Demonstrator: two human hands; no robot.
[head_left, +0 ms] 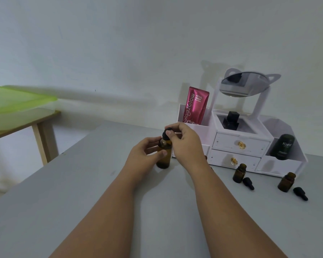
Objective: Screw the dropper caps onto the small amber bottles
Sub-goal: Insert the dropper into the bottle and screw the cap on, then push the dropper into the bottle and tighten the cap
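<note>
Your left hand (146, 151) grips the amber bottle (163, 159); your right hand (185, 144) pinches its dropper cap (166, 134) at twelve o'clock.

Organizer (239, 146) at table (63, 211) rear; bottle (239, 173) before it, cap (248, 183) just right.

The pink pouch (195, 106) in the left rear compartment of the white organizer (239, 144) reads "Glad2Glow" lengthwise, with "RETINOL BRIGHT" in smaller print near its top and "10x" at its lower edge, while the dark container (282, 146) in the right compartment reads "Kahf".
</note>
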